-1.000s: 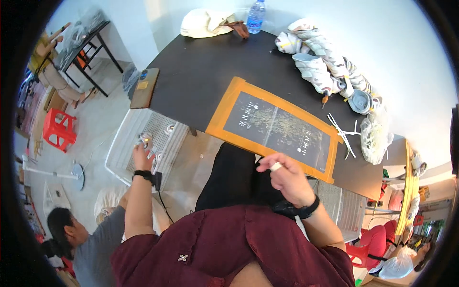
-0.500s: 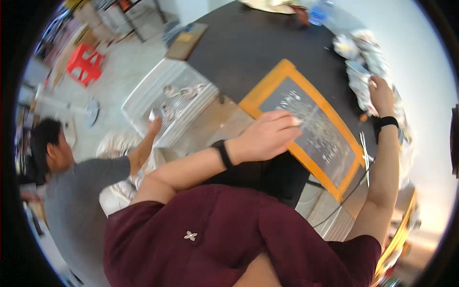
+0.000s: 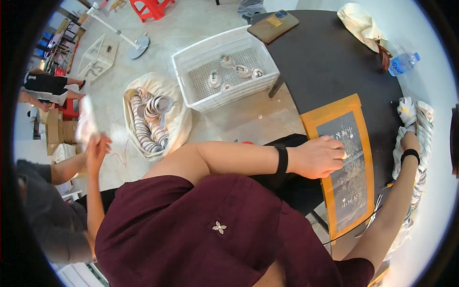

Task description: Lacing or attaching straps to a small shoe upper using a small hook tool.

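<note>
Orange-bordered dark board (image 3: 355, 181) at the near edge of the table (image 3: 325, 60). The left hand (image 3: 315, 157) is over the board's left side, fingers curled together; a small pale spot (image 3: 345, 155) shows at their tips, and whether they pinch it cannot be told. The right hand (image 3: 409, 141) reaches to the white wrapped bundles (image 3: 424, 125) along the table's right side; whether its fingers grip cannot be told. White strips (image 3: 374, 216) lie beside the board. Farther off stand a bottle (image 3: 404, 64) and, to the left, a phone (image 3: 273, 26).
</note>
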A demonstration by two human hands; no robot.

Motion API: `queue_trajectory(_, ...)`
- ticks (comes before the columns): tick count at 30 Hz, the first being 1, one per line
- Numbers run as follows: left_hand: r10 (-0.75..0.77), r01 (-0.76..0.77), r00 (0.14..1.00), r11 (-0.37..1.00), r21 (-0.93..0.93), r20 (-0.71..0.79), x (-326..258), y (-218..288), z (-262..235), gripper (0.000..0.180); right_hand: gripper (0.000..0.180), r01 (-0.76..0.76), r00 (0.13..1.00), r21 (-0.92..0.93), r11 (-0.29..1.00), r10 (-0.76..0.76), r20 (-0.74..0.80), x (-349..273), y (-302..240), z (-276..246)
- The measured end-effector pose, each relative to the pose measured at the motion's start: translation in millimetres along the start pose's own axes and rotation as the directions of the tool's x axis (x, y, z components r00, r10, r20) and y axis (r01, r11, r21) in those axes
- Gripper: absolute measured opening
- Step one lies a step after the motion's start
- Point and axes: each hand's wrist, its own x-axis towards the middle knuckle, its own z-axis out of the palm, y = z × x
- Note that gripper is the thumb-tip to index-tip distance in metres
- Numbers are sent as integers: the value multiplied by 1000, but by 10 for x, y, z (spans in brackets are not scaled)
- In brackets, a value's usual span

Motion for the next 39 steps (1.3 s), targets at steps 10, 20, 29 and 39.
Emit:
queue_trajectory(10, -9, 6, 1000, 997, 81, 29, 26, 77, -107, 33, 21, 201, 668, 724, 660, 449, -594, -686, 298, -87)
queue_trajectory(20, -418, 440, 866, 373, -817, 276, 248, 163, -428, 59, 5, 265, 961, 716, -646, 238, -140, -2793, -239, -436)
queue_trajectory(29, -227, 347, 937, 513, -785, 266, 401, 581, -440, 73, 34, 156, 988, 839, -521, 86, -131, -3383, -748, 17)
queue_trajectory(39, -165, 174, 984, 784, -596, 70, 87, 819, -266, 76, 38, 141, 908, 912, 385, 317, -275, -3510, -1001, -24)
